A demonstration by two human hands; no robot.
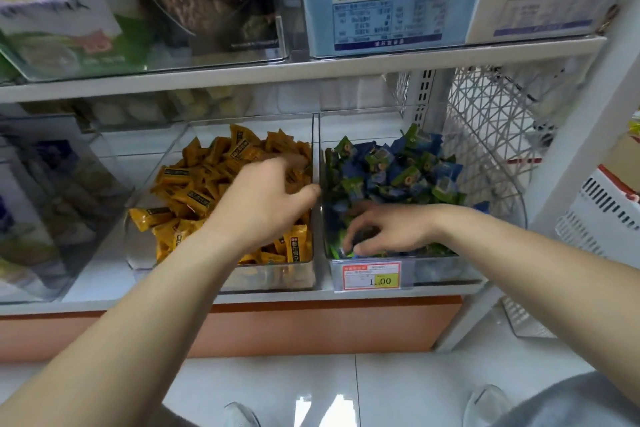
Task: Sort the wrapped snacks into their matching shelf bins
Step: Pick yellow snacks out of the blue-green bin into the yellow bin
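Sorting looks nearly done: yellow snacks (194, 184) and blue-green snacks (398, 166) sit in separate bins (443, 270), right hand (388, 229) seemingly pinching one, left hand (266, 194) blurred, grip unclear.

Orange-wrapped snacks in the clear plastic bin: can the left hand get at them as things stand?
Likely yes: the left hand hovers right over the orange-wrapped snacks in the open-topped clear plastic bin, nothing between them.

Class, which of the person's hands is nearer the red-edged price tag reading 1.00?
Right. The right hand reaches into the bin just above the price tag; the left hand is over the yellow snacks, further left.
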